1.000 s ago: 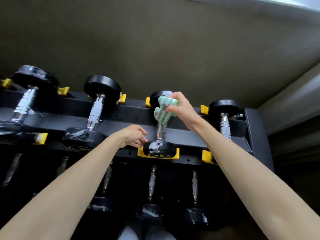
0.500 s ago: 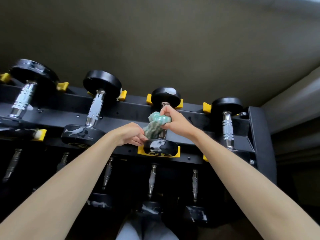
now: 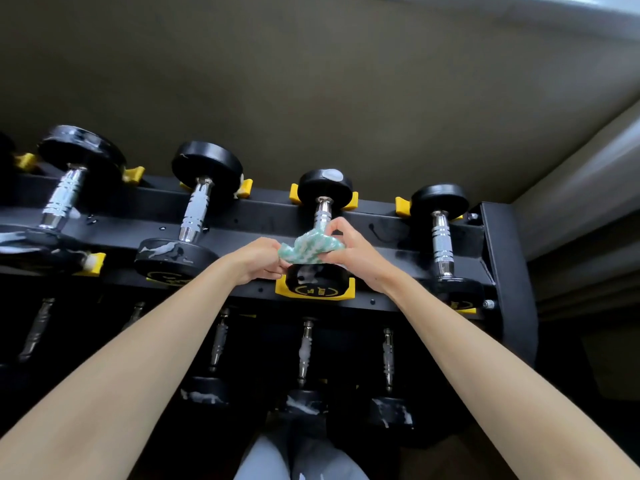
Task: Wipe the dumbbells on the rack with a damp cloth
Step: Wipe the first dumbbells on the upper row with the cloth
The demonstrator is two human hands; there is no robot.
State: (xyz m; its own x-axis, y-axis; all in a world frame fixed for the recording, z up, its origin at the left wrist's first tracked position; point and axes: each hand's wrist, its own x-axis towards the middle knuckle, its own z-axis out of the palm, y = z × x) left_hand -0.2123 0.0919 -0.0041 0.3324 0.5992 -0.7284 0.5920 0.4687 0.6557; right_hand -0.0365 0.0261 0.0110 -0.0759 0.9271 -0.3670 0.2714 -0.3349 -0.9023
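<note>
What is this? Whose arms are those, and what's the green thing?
The camera sits on a person's head, so you see their own two arms reaching out. The black round things with shiny handles are dumbbells, weights for exercise. They rest on a black rack with yellow holders. The right hand holds a green-and-white cloth against the handle of one dumbbell to wipe it. The left hand is by that dumbbell's near end, next to the cloth. Whether it grips anything is unclear.

Wall (image 3: 329, 81): plain, matt grey-brown, filling the view above the rack (image 3: 506, 268).
Pale strip (image 3: 588, 3): bright bluish-white band across the top right corner.
Stepped trim (image 3: 588, 188): light grey bands running diagonally at right, near the rack's end; deep shadow beneath.
Light: soft, diffuse.
</note>
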